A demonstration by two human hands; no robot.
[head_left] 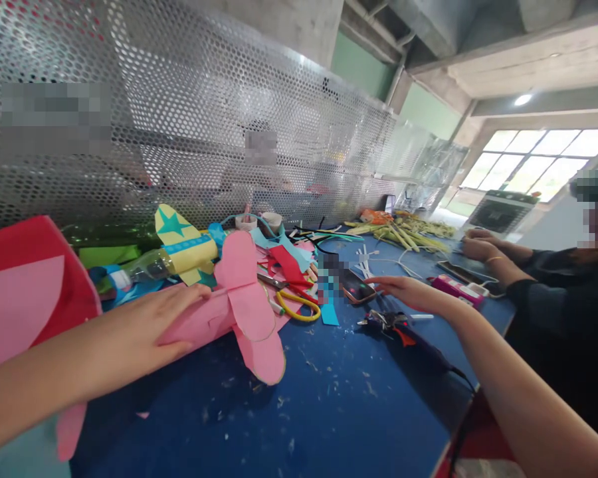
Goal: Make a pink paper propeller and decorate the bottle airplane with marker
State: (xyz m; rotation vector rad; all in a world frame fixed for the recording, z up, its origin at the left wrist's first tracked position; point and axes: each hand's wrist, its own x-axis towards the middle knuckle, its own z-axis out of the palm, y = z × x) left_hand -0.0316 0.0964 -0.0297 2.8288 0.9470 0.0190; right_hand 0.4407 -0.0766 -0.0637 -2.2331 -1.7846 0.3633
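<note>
My left hand (pixel 179 317) is wrapped over the body of a pink paper airplane (pixel 252 299), which lies on the blue table with its rounded wings pointing right. My right hand (pixel 401 292) stretches out over the table, fingers extended, the fingertips at the edge of a phone (pixel 357 288) with a dark screen. Below that hand lies a hot glue gun (pixel 393 324) with a dark cord. Scissors with yellow and red handles (pixel 299 307) rest between the plane and the phone, among paper scraps. Behind my left hand is a yellow craft plane with a green star (pixel 187 245).
A perforated metal screen (pixel 259 106) stands along the table's back. Yellow-green strips (pixel 413 232) are heaped at the far end. A co-worker's hands (pixel 483 245) are at the right, near a pink box (pixel 456 291). Red and pink paper (pixel 24 292) fills the left.
</note>
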